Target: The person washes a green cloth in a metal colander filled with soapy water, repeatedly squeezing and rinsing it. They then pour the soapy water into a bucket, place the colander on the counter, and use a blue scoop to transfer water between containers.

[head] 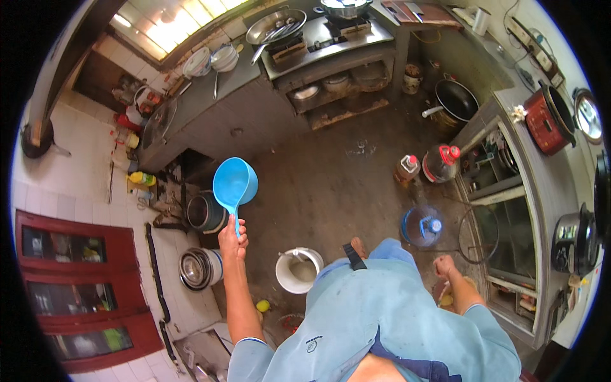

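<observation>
My left hand [233,240] is closed around the handle of a blue plastic dipper [235,182], held out over the floor with its bowl tipped so its inside shows. Whether the bowl holds any liquid cannot be told. Below and to the right of that hand, a white bucket [299,270] stands on the floor with something pale inside. My right hand [444,266] hangs at my other side, fingers curled, with nothing visible in it. Near it on the floor stands a large blue water bottle [422,226].
A counter [200,111] with stacked bowls [224,58] leads to a gas stove [329,40] bearing a frying pan [277,26]. Two red-capped bottles stand near the glass-fronted cabinet [508,229]. Nested metal basins [196,269] and a dark pot [205,212] line the left wall.
</observation>
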Demonstrator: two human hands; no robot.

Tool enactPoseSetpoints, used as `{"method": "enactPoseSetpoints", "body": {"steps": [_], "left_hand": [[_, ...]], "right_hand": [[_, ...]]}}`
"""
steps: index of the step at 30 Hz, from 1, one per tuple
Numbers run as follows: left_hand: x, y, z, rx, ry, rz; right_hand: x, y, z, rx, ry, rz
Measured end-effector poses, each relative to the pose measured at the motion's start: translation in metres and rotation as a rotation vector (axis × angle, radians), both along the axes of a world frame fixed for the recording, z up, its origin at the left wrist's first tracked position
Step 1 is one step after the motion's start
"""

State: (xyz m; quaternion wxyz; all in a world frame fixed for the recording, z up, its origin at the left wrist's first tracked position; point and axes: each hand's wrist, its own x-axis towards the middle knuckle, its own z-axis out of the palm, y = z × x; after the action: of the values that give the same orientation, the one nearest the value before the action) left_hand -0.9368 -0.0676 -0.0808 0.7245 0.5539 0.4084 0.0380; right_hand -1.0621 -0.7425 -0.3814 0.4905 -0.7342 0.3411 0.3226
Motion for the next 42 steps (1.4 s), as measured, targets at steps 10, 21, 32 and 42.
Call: {"method": "enactPoseSetpoints", "body": {"steps": [10, 21, 32, 42], "left_hand": [[0.292, 0.038, 0.044, 0.068, -0.071, -0.023], [0.585, 0.048, 0.091, 0.03, -0.144, -0.044], [0.788, 0.062, 0.066, 0.051, 0.021, -0.196], [0.876, 0.087, 0.047, 0.352, 0.173, -0.358]], "right_hand": [[0.164, 0.021, -0.004, -0.014, 0.166, -0.069], [0.48, 0.003, 0.05, -0.041, 0.078, -0.09], [0.587, 0.046, 0.066, -0.131, 0.072, -0.143], [0.601, 0.114, 0.074, -0.04, 0.195, -0.273]]}}
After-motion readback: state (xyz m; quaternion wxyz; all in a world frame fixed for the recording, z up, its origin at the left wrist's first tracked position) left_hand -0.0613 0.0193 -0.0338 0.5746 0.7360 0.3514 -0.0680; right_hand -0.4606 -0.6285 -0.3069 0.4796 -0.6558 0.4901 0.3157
